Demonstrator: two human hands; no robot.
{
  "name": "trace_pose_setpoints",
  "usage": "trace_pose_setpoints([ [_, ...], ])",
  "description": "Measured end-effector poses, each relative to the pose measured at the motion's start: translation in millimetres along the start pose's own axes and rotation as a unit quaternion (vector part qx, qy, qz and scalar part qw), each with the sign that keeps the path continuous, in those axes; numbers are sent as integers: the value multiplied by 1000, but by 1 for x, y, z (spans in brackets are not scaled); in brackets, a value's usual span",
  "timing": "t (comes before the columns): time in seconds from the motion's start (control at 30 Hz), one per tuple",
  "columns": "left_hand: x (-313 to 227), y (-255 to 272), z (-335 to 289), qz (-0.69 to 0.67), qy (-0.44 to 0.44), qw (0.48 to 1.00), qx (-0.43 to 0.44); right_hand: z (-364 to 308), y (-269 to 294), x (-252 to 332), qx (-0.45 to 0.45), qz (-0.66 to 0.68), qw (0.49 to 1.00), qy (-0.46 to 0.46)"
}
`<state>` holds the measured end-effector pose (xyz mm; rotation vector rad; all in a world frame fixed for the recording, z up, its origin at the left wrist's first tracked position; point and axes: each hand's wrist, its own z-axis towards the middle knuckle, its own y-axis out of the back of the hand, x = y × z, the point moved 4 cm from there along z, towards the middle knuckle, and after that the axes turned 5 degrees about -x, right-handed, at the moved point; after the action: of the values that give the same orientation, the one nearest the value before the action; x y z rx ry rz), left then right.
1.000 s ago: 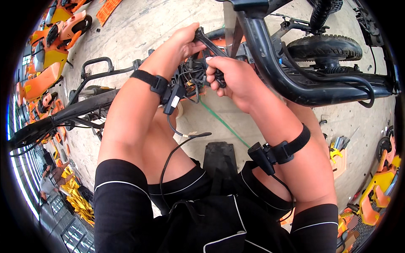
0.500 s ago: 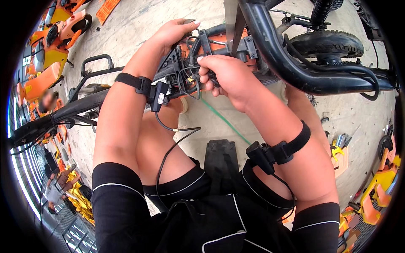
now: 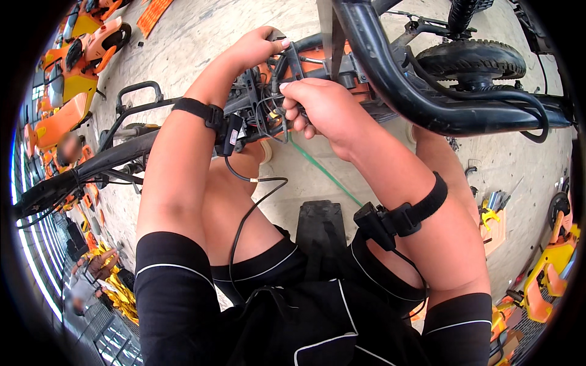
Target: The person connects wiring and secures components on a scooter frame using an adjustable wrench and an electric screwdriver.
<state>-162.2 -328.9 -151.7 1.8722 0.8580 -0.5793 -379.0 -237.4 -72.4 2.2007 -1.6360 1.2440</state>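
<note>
In front of me lies a black vehicle frame (image 3: 131, 149) with a tangle of dark wires (image 3: 267, 116) around an orange part (image 3: 360, 90). My left hand (image 3: 257, 47) reaches over the far side of the wiring. Its thumb is bent beside a black upright bracket (image 3: 295, 63), and its other fingers are mostly hidden, closed around something dark. Nearer to me, my right hand (image 3: 323, 113) is closed at the right edge of the wires, with thumb and curled fingers together. Whatever lies between those fingers is hidden; wires run right beside them.
A thick bent black tube (image 3: 390, 79) rises close to my right hand, with a knobbly tyre (image 3: 470, 61) behind it. Orange and yellow vehicles (image 3: 82, 67) stand at the left; more body parts (image 3: 546, 280) lie at the right. A person (image 3: 85, 287) is at the lower left.
My right hand has shifted slightly left and its fingers have turned a little. The left forearm has moved slightly right, while the left hand stays at the same spot.
</note>
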Motion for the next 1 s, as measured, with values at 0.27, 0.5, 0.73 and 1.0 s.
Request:
trace_pose_setpoints([
  [0.27, -5, 2, 4, 29, -65, 997, 0, 1, 5, 1, 11, -4, 999, 34],
  [0.5, -11, 2, 14, 229, -217, 949, -9, -2, 10, 4, -3, -5, 998, 57],
  [0.73, -9, 1, 17, 371, -255, 893, -22, -6, 14, 9, -7, -8, 998, 58],
  [1.0, -3, 1, 21, 406, -279, 870, -24, -9, 13, 10, 2, -41, 996, 80],
])
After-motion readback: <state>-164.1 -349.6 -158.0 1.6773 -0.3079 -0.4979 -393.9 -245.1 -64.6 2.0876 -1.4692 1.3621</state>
